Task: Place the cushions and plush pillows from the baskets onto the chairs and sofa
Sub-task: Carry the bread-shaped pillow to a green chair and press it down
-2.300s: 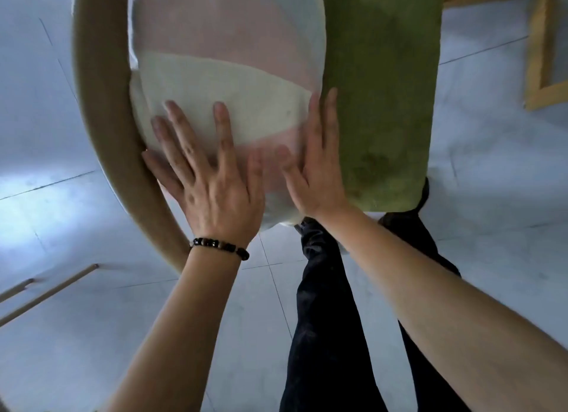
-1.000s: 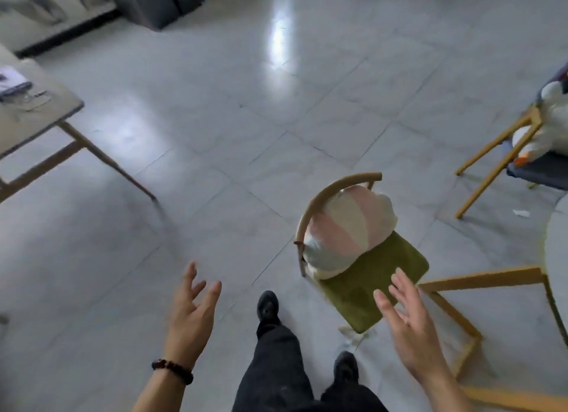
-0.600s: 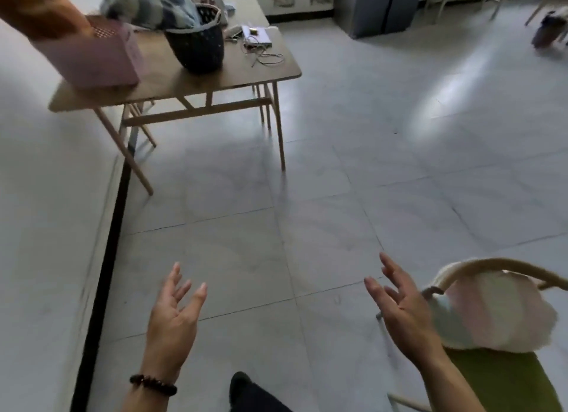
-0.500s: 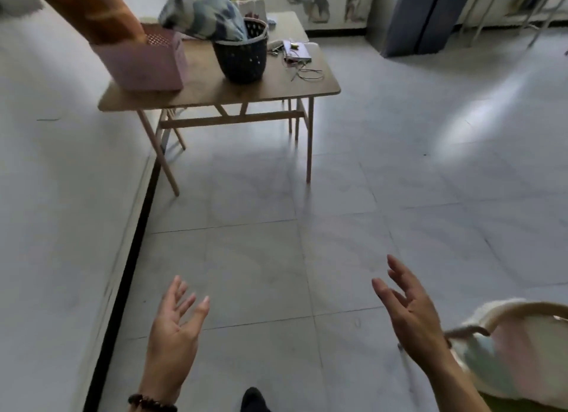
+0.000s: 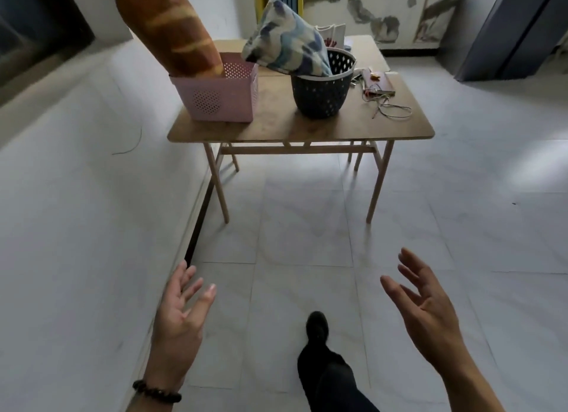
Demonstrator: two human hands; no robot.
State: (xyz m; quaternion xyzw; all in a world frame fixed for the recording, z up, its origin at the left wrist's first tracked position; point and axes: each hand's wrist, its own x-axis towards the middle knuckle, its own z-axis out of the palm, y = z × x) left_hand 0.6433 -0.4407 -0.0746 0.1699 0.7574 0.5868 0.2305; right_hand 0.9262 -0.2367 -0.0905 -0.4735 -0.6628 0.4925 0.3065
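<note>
Between placements: both hands, left hand (image 5: pixel 179 315) and right hand (image 5: pixel 425 304), spread empty, face the table (image 5: pixel 353 129); next, probably grasping the bread-shaped pillow (image 5: pixel 172 27) or blue cushion (image 5: pixel 289 47).

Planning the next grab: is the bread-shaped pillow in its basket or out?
In: the bread-shaped pillow stands tilted with its lower end inside the pink basket.
</note>
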